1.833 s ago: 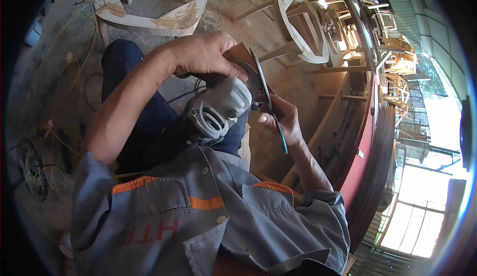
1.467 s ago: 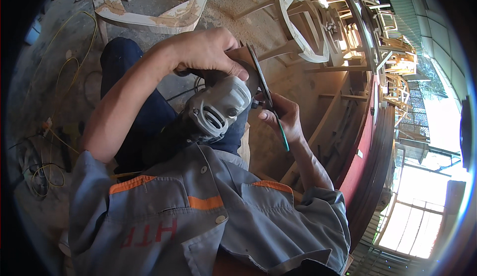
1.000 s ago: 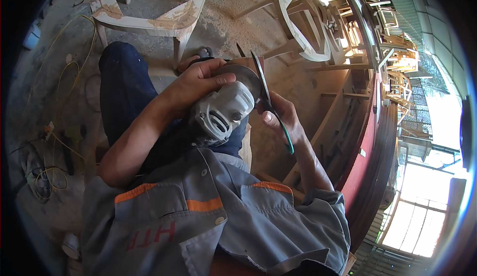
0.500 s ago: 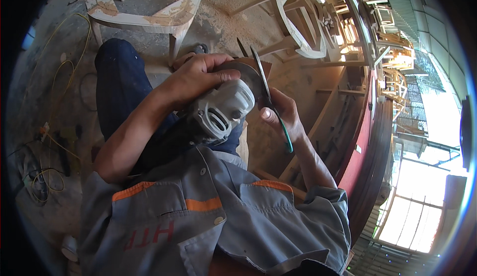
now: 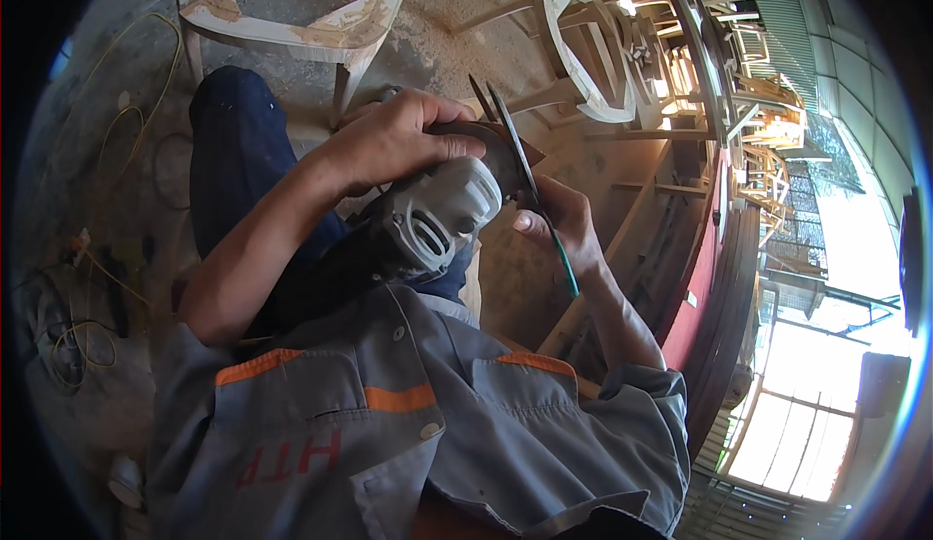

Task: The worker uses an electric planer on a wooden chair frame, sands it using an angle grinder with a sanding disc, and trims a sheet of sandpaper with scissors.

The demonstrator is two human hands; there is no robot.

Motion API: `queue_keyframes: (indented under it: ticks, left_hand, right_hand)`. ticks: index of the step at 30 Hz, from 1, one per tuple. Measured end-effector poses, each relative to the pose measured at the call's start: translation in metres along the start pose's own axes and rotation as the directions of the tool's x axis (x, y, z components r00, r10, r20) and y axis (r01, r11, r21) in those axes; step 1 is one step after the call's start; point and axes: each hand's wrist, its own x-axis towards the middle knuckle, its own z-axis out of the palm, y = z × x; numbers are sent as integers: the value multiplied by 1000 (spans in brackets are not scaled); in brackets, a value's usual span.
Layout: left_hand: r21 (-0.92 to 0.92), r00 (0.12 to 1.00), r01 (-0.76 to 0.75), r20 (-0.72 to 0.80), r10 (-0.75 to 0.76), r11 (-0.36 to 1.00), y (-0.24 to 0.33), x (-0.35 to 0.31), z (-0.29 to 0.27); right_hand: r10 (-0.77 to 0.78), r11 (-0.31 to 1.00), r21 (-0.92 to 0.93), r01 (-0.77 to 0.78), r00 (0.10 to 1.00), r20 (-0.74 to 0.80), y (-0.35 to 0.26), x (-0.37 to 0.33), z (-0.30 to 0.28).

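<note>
An angle grinder [image 5: 442, 214] with a pale grey head rests against my lap, its dark body partly hidden. A brown sanding disc [image 5: 502, 156] sits at its head. My left hand [image 5: 408, 137] is closed on the disc's edge, with thumb and fingers on opposite sides. In my right hand [image 5: 564, 224] is a pair of scissors [image 5: 516, 141] with a green handle, its fingers wrapped around it. The blades stand slightly apart and point away from me, by the disc's right side. Whether the disc's edge lies between them I cannot tell.
A wooden chair frame [image 5: 292, 34] with patchy filler stands ahead at the left, another chair frame [image 5: 573, 54] ahead at the right. Yellow cord [image 5: 146, 127] trails over the dusty floor at left. Long timber and a red panel [image 5: 695, 278] lie along my right.
The scissor blades have come closer together at their tips. My left hand still grips the disc, and the grinder stays in place. The whole view has shifted slightly.
</note>
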Motion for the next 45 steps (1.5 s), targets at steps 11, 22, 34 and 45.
queue_keyframes:
  ticks: [11,22,34,45]
  left_hand:
    - [-96,997,10,-78,-18,995,-6,-7,17]
    - [-261,974,86,-180,-137,961,-15,-14,12]
    - [-334,984,52,-145,-106,941,-7,-17,7]
    - [-250,992,-37,-129,5,968,7,-24,-2]
  right_hand:
    - [82,996,-46,-77,991,110,3,-12,-9]
    - [8,997,76,-13,997,71,11,-2,9]
    - [-49,994,-96,44,998,-41,2,-5,10]
    - [-30,996,-86,34,998,49,-11,-1,2]
